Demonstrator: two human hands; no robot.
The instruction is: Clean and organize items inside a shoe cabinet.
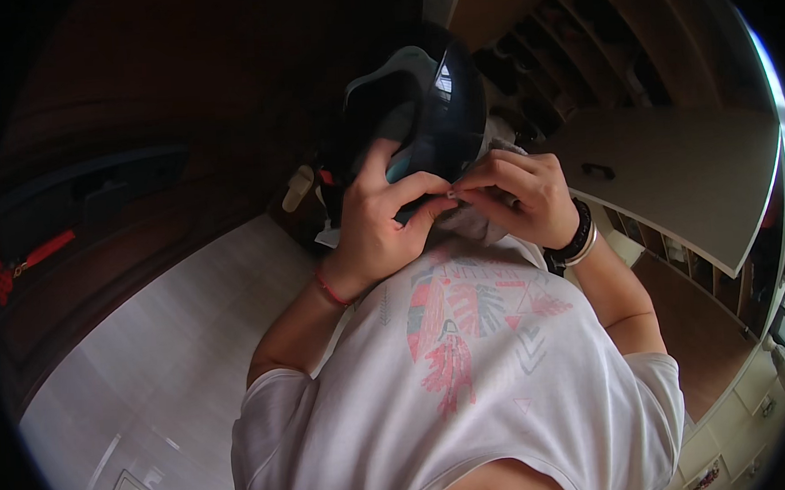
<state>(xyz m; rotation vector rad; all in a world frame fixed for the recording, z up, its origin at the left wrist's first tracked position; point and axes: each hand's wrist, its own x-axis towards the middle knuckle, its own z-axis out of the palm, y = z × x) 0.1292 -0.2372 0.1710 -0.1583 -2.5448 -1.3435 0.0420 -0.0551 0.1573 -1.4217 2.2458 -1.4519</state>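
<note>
In front of my chest, my left hand (pixel 382 219) and my right hand (pixel 523 198) meet with their fingertips pinched together. Between them is a small pale piece (pixel 451 195), too tiny to name. My left hand's other fingers reach up over the opening of a glossy black helmet (pixel 456 108), which lies just beyond both hands. It has a light grey rim around a dark inside. A crumpled greyish-brown cloth (pixel 478 225) shows below and behind my right hand; whether my right palm touches it is hidden.
A cabinet panel with a dark handle (pixel 598 171) juts out at the right, with slotted shelves (pixel 568 41) behind it. On the left are a dark wooden door (pixel 125 223) with a red hanging ornament (pixel 51 248) and a pale tiled floor (pixel 193 344). Cream drawers (pixel 740 435) stand at lower right.
</note>
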